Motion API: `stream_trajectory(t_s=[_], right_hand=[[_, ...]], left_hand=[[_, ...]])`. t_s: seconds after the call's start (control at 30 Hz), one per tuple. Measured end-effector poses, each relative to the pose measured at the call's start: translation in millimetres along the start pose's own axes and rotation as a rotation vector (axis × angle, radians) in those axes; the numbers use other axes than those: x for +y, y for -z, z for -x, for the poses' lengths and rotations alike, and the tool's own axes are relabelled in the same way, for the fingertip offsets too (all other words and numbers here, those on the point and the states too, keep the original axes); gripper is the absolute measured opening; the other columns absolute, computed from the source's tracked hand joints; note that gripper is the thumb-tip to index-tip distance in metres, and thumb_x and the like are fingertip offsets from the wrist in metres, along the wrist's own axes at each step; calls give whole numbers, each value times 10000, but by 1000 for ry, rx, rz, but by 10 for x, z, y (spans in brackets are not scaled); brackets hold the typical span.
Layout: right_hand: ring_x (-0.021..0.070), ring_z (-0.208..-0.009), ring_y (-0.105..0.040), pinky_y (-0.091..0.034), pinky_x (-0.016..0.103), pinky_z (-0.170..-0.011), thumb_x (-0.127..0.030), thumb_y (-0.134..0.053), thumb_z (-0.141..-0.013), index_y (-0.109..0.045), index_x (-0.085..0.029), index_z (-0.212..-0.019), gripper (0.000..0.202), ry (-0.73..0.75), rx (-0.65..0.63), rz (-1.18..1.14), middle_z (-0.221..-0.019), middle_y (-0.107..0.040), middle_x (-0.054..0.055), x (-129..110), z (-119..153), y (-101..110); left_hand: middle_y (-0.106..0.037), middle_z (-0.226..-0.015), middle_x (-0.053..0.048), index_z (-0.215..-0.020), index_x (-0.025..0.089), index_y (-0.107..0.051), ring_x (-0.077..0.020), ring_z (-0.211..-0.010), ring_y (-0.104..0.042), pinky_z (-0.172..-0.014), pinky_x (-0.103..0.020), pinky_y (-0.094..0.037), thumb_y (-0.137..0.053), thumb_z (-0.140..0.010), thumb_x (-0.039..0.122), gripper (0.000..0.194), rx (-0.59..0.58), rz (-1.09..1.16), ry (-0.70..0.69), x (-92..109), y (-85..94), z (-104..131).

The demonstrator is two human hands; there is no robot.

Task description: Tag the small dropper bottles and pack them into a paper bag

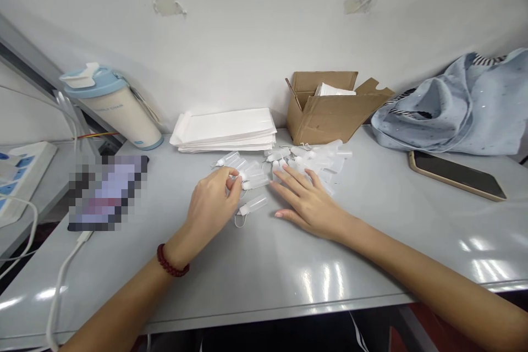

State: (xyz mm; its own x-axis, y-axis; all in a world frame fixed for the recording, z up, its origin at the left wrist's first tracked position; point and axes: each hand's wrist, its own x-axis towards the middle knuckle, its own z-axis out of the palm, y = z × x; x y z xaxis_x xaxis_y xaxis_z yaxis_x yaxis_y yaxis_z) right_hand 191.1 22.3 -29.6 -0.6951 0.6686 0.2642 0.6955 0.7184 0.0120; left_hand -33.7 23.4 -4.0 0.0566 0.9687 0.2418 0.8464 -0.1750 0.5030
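Observation:
Small clear plastic tubes with white ends and thin white loops lie on the grey table between my hands. My left hand [214, 195], a dark red beaded bracelet on its wrist, has thumb and forefinger pinched at the white end of one tube [250, 169] in the left group. A single tube [253, 205] lies nearer to me, apart from the others, its loop toward the left hand. My right hand [307, 201] is open, palm down, fingers spread, with its fingertips on the near side of a larger pile of translucent pieces [325, 158]. The fingers partly cover that pile.
Behind the tubes are a stack of white paper sleeves [226, 126] and an open cardboard box [325, 115]. A tumbler [119, 110] and a pixelated phone [107, 192] are left; another phone [457, 176] and a blue cloth bag [462, 110] are right. A white cable [61, 280] crosses the table.

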Motion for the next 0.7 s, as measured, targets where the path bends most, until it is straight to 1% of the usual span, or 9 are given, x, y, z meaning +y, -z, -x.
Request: stream_trajectory(t_s=[0.03,0.07,0.17,0.2,0.23,0.33,0.43,0.63,0.7], right_hand=[[347,-1353,-301,-308,603,-1000,-524,-323,-940,-481,-152,-1313,550,1,-6,10,-1449,-403,148,0,-2,-6],[352,-1342,-315,-305,604,-997,-529,-319,-939,-505,-150,-1287,548,0,-5,19,-1435,-422,147,1,-4,-9],[351,-1280,-383,-301,589,-991,-526,-311,-941,-557,-134,-1212,537,-18,20,51,-1362,-497,161,11,-7,-4],[347,-1253,-406,-300,585,-986,-522,-309,-943,-565,-134,-1198,529,-25,30,62,-1334,-518,164,16,-7,0],[343,-1229,-424,-297,582,-982,-517,-309,-945,-568,-139,-1190,520,-30,37,74,-1311,-533,165,22,-7,2],[334,-1177,-450,-289,573,-974,-519,-312,-942,-563,-162,-1202,508,-49,43,104,-1276,-543,164,35,-11,2],[340,-1154,-448,-285,566,-965,-546,-328,-925,-554,-166,-1224,533,-80,41,132,-1255,-539,175,30,-19,-9],[336,-1091,-457,-252,588,-957,-552,-298,-927,-523,-208,-1270,535,-119,9,150,-1131,-585,138,-6,-34,-26],[342,-1106,-445,-245,595,-955,-548,-302,-928,-514,-212,-1283,533,-118,4,152,-1140,-581,141,-11,-35,-37]], left_hand=[[-562,-611,30,-910,169,-601,-126,-514,-500,-558,-259,-389,-480,-865,323,202,-34,19,-44,13,11,8],[-540,-589,40,-896,173,-599,-120,-507,-493,-554,-252,-387,-491,-866,336,198,-97,42,-97,26,19,18],[-517,-580,48,-837,181,-589,-120,-531,-503,-546,-241,-380,-561,-838,361,183,-317,73,-262,49,20,53],[-529,-604,42,-823,180,-580,-123,-550,-512,-549,-242,-381,-585,-824,352,172,-357,61,-300,49,11,63],[-545,-637,34,-817,179,-570,-127,-571,-523,-556,-245,-384,-599,-816,331,156,-371,40,-325,46,-1,70],[-586,-746,6,-819,175,-539,-140,-648,-559,-597,-257,-401,-553,-844,234,65,-344,-41,-350,16,-36,70],[-596,-826,-12,-822,175,-525,-145,-688,-568,-608,-261,-398,-493,-880,191,68,-295,-120,-376,-16,-46,51],[-581,-823,-17,-816,177,-546,-148,-703,-548,-591,-252,-381,-451,-909,174,133,-189,-203,-402,-14,-49,55],[-581,-824,-19,-821,174,-554,-149,-705,-548,-594,-252,-383,-456,-906,172,130,-170,-215,-397,-8,-62,59]])
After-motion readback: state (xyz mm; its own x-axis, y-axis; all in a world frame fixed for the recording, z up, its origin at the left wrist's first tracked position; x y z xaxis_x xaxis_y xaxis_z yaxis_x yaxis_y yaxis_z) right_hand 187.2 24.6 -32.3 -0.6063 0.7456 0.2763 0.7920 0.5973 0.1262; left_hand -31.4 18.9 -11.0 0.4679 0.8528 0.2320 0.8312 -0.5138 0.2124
